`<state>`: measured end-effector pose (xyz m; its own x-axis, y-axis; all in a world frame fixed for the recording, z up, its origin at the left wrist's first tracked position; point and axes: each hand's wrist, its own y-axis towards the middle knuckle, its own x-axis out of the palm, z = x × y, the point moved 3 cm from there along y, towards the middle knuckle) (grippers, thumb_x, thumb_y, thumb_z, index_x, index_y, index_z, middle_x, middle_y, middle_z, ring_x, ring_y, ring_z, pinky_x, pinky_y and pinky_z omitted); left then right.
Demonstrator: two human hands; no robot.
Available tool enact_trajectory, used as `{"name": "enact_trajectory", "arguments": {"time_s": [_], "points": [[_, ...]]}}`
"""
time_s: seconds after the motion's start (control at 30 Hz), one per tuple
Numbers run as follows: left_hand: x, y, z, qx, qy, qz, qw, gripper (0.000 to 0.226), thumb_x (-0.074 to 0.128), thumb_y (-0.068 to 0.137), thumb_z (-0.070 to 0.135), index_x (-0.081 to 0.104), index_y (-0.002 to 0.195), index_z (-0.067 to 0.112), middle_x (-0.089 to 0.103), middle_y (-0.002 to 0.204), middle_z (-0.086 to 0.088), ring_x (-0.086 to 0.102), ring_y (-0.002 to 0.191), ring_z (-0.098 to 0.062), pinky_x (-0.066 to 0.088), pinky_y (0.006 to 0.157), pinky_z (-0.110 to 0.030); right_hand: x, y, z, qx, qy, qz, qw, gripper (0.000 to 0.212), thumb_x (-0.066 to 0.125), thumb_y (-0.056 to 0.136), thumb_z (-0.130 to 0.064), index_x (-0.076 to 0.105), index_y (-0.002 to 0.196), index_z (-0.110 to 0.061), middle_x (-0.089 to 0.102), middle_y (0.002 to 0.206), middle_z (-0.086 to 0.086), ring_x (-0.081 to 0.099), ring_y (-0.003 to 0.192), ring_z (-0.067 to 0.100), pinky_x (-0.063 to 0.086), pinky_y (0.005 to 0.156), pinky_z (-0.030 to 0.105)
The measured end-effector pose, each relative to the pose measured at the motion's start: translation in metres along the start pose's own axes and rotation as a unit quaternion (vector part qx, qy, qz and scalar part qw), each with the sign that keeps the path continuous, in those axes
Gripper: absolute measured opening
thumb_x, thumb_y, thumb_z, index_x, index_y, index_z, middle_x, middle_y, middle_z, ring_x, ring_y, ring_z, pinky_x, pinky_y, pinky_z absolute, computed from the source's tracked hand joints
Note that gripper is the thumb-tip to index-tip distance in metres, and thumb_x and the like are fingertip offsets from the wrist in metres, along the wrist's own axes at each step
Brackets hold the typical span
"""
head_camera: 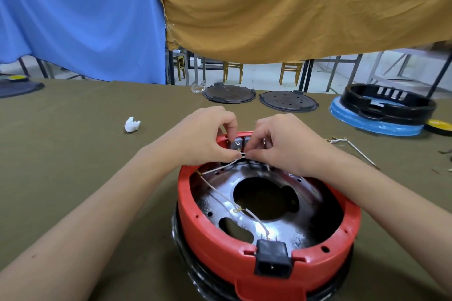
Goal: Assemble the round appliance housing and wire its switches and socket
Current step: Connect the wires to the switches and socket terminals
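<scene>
While the red round housing point(244, 247) is sitting upside down on the olive tabletop point(73, 178) close in front of the person, both hands are working at its far rim. Left hand point(203, 134) is curling thumb and forefinger into a narrow grip, pinching a thin white wire point(221, 167) just beside the grey switch block point(236, 144) seated in the far wall. Right hand point(276, 144) is meeting it fingertip to fingertip, also pinching the same wire end in a tight grip; the exact terminal under the fingers is hidden, cannot tell whether it is seated. That wire is running down and left along the inner wall of the housing. Inside, a shiny metal plate point(305, 227) with a large round opening is lying flat, and a second white lead point(254, 217) is crossing it toward the black power socket point(272, 261), which is sitting in a notch in the near rim with its pins facing inward. A black ring is showing under the red shell at the bottom edge. Further back on the tabletop two dark round lids point(229, 96) point(288, 103) are lying side by side, well apart from the housing. At far right a black ring housing point(389, 102) is resting on a blue-wrapped disc point(374, 123). Loose wire pieces point(352, 148) are lying near the right forearm, and a crumpled white scrap point(132, 124) is lying to the left. Blue and mustard cloths are hanging behind.
</scene>
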<state>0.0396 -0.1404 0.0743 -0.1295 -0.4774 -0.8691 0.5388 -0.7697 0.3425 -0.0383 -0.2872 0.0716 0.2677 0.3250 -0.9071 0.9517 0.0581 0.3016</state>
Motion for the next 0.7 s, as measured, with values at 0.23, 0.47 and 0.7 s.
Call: {"name": "enact_trajectory", "arguments": {"time_s": [0.23, 0.47, 0.7], "points": [[0.0006, 0.0006, 0.0013, -0.002, -0.001, 0.002, 1.0, 0.027, 0.081, 0.072, 0.031, 0.054, 0.075, 0.029, 0.056, 0.092, 0.008, 0.058, 0.089, -0.014, 0.051, 0.081, -0.038, 0.0024, 0.0015, 0.0017, 0.008, -0.006, 0.004, 1.0, 0.006, 0.076, 0.084, -0.03, 0.078, 0.078, -0.029, 0.056, 0.069, -0.015, 0.049, 0.059, 0.0, 0.032, 0.057, 0.019], [0.0021, 0.0012, 0.0013, 0.002, 0.028, 0.012, 1.0, 0.03, 0.078, 0.076, 0.033, 0.048, 0.072, 0.032, 0.055, 0.09, 0.01, 0.059, 0.087, -0.013, 0.051, 0.078, -0.035, 0.003, 0.0021, 0.0017, 0.012, -0.015, 0.007, 1.0, 0.009, 0.074, 0.086, -0.031, 0.077, 0.078, -0.028, 0.059, 0.067, -0.013, 0.051, 0.059, 0.0, 0.028, 0.053, 0.013], [0.0034, 0.0012, 0.0031, 0.006, 0.042, 0.014, 0.999, 0.029, 0.077, 0.076, 0.031, 0.048, 0.075, 0.03, 0.053, 0.087, 0.01, 0.058, 0.084, -0.015, 0.05, 0.078, -0.038, 0.0017, 0.0004, 0.0018, 0.008, -0.017, 0.017, 1.0, 0.005, 0.074, 0.084, -0.027, 0.074, 0.079, -0.027, 0.062, 0.066, -0.015, 0.053, 0.059, -0.003, 0.03, 0.052, 0.011]]}}
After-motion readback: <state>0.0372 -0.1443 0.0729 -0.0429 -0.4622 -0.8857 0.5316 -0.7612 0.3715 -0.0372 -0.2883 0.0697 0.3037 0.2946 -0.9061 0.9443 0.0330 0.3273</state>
